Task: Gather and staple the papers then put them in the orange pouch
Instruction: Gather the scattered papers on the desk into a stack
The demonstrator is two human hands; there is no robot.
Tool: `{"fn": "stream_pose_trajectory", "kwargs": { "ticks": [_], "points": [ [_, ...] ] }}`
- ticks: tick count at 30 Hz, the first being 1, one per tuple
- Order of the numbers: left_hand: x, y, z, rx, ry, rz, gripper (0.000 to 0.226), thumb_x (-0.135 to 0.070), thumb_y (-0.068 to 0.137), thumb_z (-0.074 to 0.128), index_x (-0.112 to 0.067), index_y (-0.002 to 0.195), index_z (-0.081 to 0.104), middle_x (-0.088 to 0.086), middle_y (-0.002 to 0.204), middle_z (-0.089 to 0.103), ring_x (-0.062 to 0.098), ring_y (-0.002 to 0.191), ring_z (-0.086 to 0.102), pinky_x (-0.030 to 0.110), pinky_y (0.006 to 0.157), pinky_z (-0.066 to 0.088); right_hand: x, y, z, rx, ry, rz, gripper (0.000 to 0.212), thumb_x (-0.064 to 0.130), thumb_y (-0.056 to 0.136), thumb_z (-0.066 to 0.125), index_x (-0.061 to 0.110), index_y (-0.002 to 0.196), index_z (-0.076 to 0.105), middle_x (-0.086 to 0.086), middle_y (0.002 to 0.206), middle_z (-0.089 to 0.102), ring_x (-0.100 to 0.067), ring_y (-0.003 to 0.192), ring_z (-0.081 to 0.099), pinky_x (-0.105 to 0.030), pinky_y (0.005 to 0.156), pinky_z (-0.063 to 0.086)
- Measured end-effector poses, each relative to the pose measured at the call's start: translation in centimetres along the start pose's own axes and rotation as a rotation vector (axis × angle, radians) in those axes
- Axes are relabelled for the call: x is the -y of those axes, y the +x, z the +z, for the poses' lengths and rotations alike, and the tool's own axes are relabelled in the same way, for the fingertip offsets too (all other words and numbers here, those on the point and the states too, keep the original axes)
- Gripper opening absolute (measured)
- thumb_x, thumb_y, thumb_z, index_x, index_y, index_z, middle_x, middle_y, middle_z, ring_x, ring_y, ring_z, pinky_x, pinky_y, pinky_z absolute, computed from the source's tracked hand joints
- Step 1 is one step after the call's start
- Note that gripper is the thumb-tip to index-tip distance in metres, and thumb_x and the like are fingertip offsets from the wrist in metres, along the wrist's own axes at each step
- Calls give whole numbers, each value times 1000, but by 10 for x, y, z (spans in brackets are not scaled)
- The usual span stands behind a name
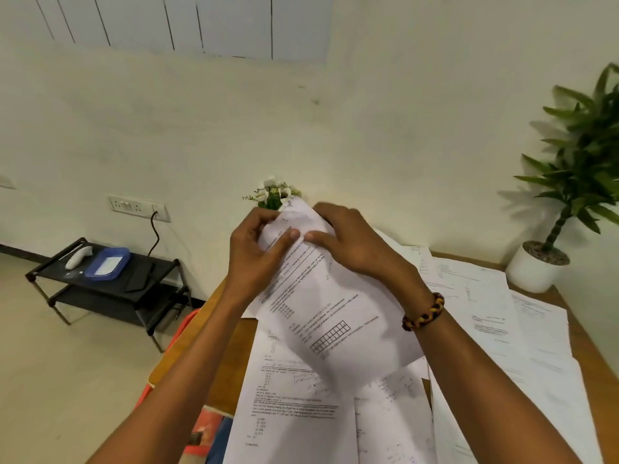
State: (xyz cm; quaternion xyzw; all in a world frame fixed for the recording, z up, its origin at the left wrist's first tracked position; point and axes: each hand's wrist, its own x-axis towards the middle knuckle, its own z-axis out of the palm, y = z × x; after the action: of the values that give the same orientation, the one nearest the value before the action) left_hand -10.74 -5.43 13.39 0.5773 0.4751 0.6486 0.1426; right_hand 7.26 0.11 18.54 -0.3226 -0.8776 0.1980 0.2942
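Observation:
I hold a small stack of printed white papers point(338, 316) up above the wooden table point(227, 373), tilted away from me. My left hand point(256, 249) grips its top left corner and my right hand point(351, 244) grips its top right, thumbs nearly touching on the front sheet. Several more printed sheets point(294, 413) lie spread over the table below and to the right. Something orange point(177, 333) shows past the table's left edge; I cannot tell whether it is the pouch. No stapler is in sight.
A small pot of white flowers point(274, 194) stands behind the held papers. A potted green plant point(542, 262) sits at the table's far right corner. A low black rack point(110, 283) with a blue tray stands on the floor to the left by the wall.

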Motion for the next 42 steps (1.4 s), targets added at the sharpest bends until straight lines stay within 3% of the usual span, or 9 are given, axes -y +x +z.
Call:
{"fn": "stream_pose_trajectory", "kwargs": {
  "ticks": [5,10,15,19,23,27,30,34,42],
  "points": [
    [4,-2,0,169,-12,-84,53,-30,89,76,-31,133,48,1,112,74,16,93,73,32,76,59,-5,-10,10,90,-73,60,35,25,106,51,40,78,38,16,77,48,0,70,46,-30,60,30],
    [16,-3,-5,275,116,-60,8,-36,99,62,-31,102,67,-17,87,69,0,80,63,22,69,43,-11,-21,23,119,80,28,16,22,106,51,17,112,66,12,100,67,5,90,58,-25,77,44],
    [44,-15,-15,426,217,-225,43,-59,95,53,-22,112,67,0,107,72,22,102,68,47,88,55,-14,-34,41,196,170,153,40,28,109,44,9,75,51,8,68,44,-3,60,39,-28,62,34],
    [66,-32,-37,680,168,-423,52,-69,91,55,-26,116,69,-7,117,72,18,109,68,52,97,53,-31,-53,45,231,419,426,49,38,110,35,7,92,69,-12,77,69,-15,63,64,-28,59,52],
    [81,-51,-46,808,278,-566,36,-64,89,61,-37,113,65,-24,123,61,5,114,57,33,103,43,-74,-78,61,120,236,549,31,25,107,47,9,93,70,-10,80,74,-21,66,70,-50,73,61],
    [104,-72,-34,880,441,-533,58,-81,81,51,-33,111,62,-9,126,63,18,114,58,45,103,47,-102,-106,90,147,17,682,20,35,98,61,18,90,64,-1,82,70,-24,76,69,-47,77,59],
    [117,-86,-17,911,574,-536,56,-66,92,51,-30,133,56,-5,145,54,17,121,54,38,104,44,-103,-122,110,60,-85,830,20,40,97,62,20,96,59,1,99,68,-26,95,66,-37,84,52],
    [121,-97,2,965,635,-490,49,-58,96,52,-22,128,60,-4,136,60,12,101,55,27,90,43,-103,-135,129,51,-70,963,38,43,95,65,20,123,55,-1,123,64,-27,112,63,-31,81,42],
    [130,-105,11,963,544,-510,37,-56,95,55,-25,113,65,1,124,68,11,84,58,24,78,47,-110,-131,143,1,6,995,22,35,94,70,19,100,57,1,98,66,-18,88,62,-29,72,44]
  ]
}}
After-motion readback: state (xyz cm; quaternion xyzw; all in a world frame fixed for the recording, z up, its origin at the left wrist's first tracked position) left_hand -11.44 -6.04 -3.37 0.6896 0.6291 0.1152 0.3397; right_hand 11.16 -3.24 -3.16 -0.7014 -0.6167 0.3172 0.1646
